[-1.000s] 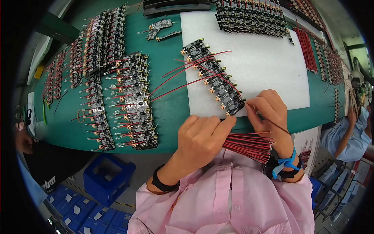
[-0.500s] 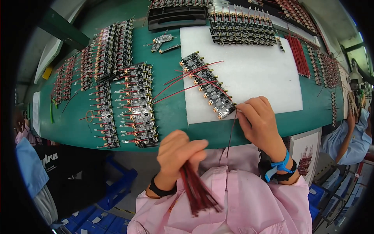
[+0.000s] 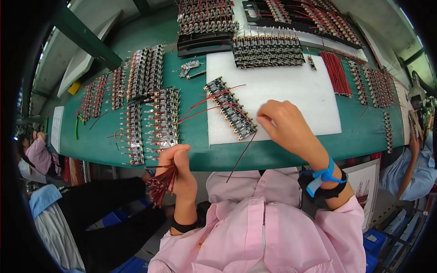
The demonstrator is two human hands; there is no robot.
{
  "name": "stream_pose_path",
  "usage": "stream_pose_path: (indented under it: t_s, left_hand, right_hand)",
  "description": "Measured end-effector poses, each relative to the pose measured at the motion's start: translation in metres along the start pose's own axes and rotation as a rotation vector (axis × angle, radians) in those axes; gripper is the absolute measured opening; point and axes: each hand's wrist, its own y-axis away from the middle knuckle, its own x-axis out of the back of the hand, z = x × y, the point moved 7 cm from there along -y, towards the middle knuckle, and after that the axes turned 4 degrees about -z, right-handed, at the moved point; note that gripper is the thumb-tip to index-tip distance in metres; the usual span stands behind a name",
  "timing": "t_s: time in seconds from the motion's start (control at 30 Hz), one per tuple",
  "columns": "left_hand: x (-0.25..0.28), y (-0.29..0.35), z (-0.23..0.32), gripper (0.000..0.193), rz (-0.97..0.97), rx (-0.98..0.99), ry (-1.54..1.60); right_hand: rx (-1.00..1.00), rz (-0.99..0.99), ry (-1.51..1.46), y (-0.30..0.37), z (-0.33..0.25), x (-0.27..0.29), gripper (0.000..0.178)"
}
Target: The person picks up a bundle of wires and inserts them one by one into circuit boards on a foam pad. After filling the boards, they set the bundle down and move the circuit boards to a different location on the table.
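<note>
Stacks of circuit boards [image 3: 165,116] crowded the left side of the green table [image 3: 359,141], and a black tray [image 3: 205,45] with more boards stood beyond the white foam sheet [image 3: 296,91]. Along the sheet's far edge lay a thick board pile [image 3: 268,51], with a single small board [image 3: 312,63] just right of it and a red wire bundle [image 3: 335,73] farther right. Loose boards [image 3: 188,69] rested left of the sheet. The row of circuit boards [image 3: 234,113] sat on the sheet's left part, its long axis slanting from the far left toward the near right; cream-orange parts lined its left edge. Several red wires [image 3: 202,109] lay across it and reached out over the table on the left, while one dark wire [image 3: 241,157] trailed from its near end past the table's front edge. The person's left hand [image 3: 179,170] gripped a bunch of red wires [image 3: 160,186], ends hanging downward. The right hand [image 3: 283,122] hovered just beside the row's near end, fingers bent and close to the thumb; whether it pinched anything could not be told.
</note>
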Motion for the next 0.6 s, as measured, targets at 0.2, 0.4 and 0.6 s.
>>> stream_pose_path:
  t_s: [0.2, 0.4, 0.6]
  left_hand:
    - [-0.023, -0.005, 0.006, 0.023, -0.100, 0.000, -0.036]
    - [-0.022, -0.009, -0.002, 0.018, -0.171, 0.054, 0.005]
    - [-0.029, -0.010, -0.007, 0.011, -0.197, 0.137, 0.048]
  right_hand:
    - [-0.100, -0.074, 0.066, -0.024, 0.001, -0.021, 0.011]
    - [-0.174, -0.080, 0.033, -0.027, 0.004, -0.027, 0.010]
    - [-0.067, -0.044, 0.163, -0.022, -0.011, -0.024, 0.008]
